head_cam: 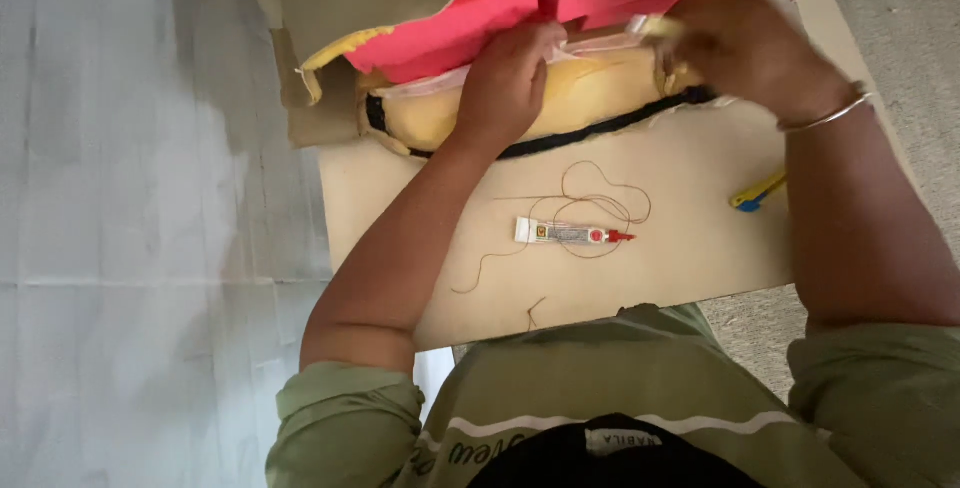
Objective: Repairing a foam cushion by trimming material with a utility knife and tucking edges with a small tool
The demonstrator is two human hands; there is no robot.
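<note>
Two hands work on a yellow padded piece at the far edge of a board.

The cardboard board point(700, 238) carries the yellow padded piece point(580, 98), black-edged, under pink sheets point(450, 38). The left hand point(508, 83) presses flat on the padding, fingers bent over a clear plastic strip point(600, 43); the right hand point(745, 48) pinches that strip's other end. Nearer lie brown thread point(590, 198), a small glue tube point(572, 234) and a yellow-blue tool point(757, 191).
</note>
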